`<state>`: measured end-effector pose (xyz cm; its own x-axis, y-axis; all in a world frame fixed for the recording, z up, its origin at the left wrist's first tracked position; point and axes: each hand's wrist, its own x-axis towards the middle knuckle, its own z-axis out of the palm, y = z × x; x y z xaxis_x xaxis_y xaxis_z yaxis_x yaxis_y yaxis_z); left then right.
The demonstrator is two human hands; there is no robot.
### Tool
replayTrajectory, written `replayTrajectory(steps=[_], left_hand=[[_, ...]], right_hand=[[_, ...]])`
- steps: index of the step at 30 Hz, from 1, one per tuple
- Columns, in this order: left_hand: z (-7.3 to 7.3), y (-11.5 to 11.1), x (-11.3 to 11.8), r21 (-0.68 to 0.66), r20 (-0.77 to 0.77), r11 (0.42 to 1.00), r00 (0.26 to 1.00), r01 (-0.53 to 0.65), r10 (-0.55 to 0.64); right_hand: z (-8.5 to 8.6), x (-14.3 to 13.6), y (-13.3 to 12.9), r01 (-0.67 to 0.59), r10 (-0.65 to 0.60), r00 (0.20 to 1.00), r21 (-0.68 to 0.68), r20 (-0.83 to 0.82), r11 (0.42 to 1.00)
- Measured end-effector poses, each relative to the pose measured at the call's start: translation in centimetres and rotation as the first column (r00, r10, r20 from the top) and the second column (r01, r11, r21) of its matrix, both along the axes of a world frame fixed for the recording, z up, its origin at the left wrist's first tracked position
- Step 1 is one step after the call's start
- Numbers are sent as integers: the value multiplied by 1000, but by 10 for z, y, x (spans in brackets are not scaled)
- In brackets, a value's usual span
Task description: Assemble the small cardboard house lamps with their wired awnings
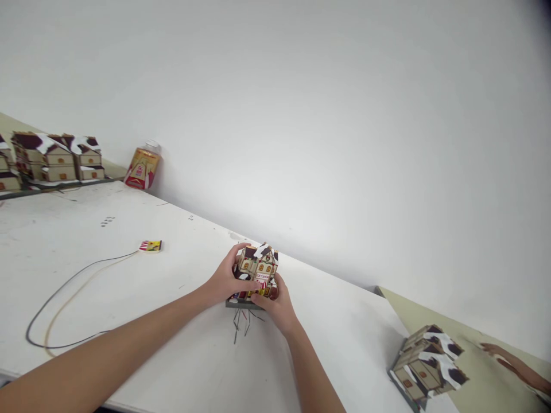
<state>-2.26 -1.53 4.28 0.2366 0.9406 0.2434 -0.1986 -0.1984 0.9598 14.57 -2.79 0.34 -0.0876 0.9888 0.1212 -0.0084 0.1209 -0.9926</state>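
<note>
A small model house (263, 269) with a snow-patched roof is held between two hands in the lower middle of the frame, above the white table (185, 344). Its left side is gripped by the left hand (230, 281), the fingers partly closed and bent around it, the thumb laid across the front. The right side is gripped by the right hand (279, 301), likewise partly closed, with the thumb on the lower front; its other fingers are largely hidden. The back of the house cannot be seen, and part of its front is covered by the thumbs. Thin wires (241, 321) are seen below its base; where they are attached cannot be made out.

At left, a striped and yellow piece (150, 246) is joined to two long leads (64, 298), partly hidden by the left forearm. The row of houses (60, 160) at upper left is cut off by the frame edge. Lettering on the red-and-gold container (143, 167) beside it is too small to be read. At lower right, a snow-roofed building (426, 367) is seen tilted, near another person's hand (505, 354), whose arm is cut off.
</note>
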Motion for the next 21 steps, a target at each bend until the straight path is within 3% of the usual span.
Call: replayTrajectory(steps=[6, 15, 21], left_hand=[[-1, 0, 2, 8, 10, 1000, 1000, -26, 26], [2, -2, 1, 9, -29, 999, 999, -32, 33], [2, -1, -2, -4, -27, 999, 999, -36, 36]], right_hand=[[4, 0, 1, -63, 63, 998, -5, 5, 998], [16, -4, -8, -26, 26, 999, 19, 26, 999], [18, -1, -10, 35, -62, 962, 106, 265, 994]])
